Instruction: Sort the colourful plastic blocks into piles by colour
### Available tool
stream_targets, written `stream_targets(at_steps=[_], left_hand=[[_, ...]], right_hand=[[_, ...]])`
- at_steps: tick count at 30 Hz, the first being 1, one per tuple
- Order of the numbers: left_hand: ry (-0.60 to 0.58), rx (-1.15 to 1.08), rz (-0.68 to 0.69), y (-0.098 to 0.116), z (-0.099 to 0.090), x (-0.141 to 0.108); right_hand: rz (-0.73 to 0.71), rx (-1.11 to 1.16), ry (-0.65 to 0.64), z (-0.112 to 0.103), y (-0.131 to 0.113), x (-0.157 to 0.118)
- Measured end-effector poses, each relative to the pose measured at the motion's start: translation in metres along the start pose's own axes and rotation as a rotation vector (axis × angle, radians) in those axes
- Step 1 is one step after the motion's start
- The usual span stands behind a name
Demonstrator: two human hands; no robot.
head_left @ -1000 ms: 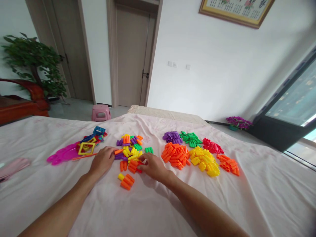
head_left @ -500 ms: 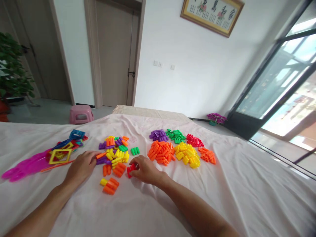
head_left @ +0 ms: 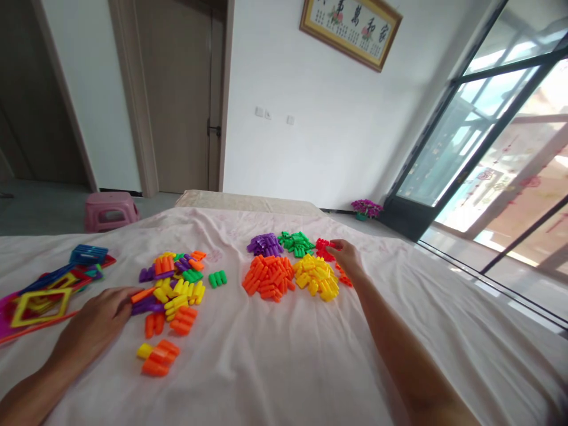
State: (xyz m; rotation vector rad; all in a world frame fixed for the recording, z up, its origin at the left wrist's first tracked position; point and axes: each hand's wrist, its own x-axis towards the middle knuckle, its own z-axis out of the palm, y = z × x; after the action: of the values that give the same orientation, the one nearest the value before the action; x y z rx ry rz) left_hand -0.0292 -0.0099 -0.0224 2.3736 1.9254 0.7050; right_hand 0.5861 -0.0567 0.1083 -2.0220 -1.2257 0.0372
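Small plastic tube-shaped building blocks lie on a pale cloth. At the left, my left hand (head_left: 95, 316) is closed, with an orange block (head_left: 142, 294) at its fingertips, beside a mixed pile. That pile holds yellow blocks (head_left: 181, 293), purple blocks (head_left: 148, 305), green blocks and more orange ones. My right hand (head_left: 348, 258) reaches to the red pile (head_left: 322, 246), its fingers pinched on a red block (head_left: 331, 245). Around it are the green pile (head_left: 296, 243), purple pile (head_left: 265, 244), yellow pile (head_left: 316, 276), large orange pile (head_left: 268, 277) and a smaller orange pile (head_left: 343, 276), partly hidden by my wrist.
Flat coloured frames, including a yellow square frame (head_left: 41, 307) and blue pieces (head_left: 89, 254), lie left of my left hand. An orange and yellow joined piece (head_left: 160, 358) and a green block (head_left: 218, 278) lie apart. Beyond the cloth stands a pink stool (head_left: 110, 212).
My right hand has carried a red block from beside the mixed pile rightward and away to the red pile. My left hand stays at the mixed pile. The view has turned right.
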Motion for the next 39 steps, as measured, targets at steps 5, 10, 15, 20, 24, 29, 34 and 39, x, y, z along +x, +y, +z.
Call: stream_targets(at_steps=[5,10,15,20,24,29,34,39], left_hand=[[-0.011,-0.036,0.071,-0.014,0.01,0.002],[-0.046,-0.023,0.05,-0.015,0.01,0.002],[-0.057,-0.036,0.04,-0.015,0.01,0.002],[-0.019,-0.074,0.024,-0.011,0.007,0.002],[-0.014,-0.112,0.007,-0.008,0.005,0.002],[-0.006,-0.072,0.009,-0.007,0.006,0.002],[-0.005,-0.033,0.018,-0.002,0.002,0.0],[-0.023,-0.049,0.013,0.012,-0.01,-0.003]], right_hand=[[0.077,-0.404,-0.104,-0.006,0.033,0.02],[0.08,-0.494,-0.163,0.012,0.04,0.023],[0.1,-0.569,-0.159,0.024,0.047,0.031],[0.094,-0.588,-0.146,0.023,0.044,0.032],[0.091,-0.552,-0.126,0.019,0.039,0.026],[0.115,-0.471,-0.05,0.012,0.035,0.019],[0.07,-0.345,0.032,0.01,0.015,0.012],[-0.205,0.108,0.065,0.033,-0.049,-0.031]])
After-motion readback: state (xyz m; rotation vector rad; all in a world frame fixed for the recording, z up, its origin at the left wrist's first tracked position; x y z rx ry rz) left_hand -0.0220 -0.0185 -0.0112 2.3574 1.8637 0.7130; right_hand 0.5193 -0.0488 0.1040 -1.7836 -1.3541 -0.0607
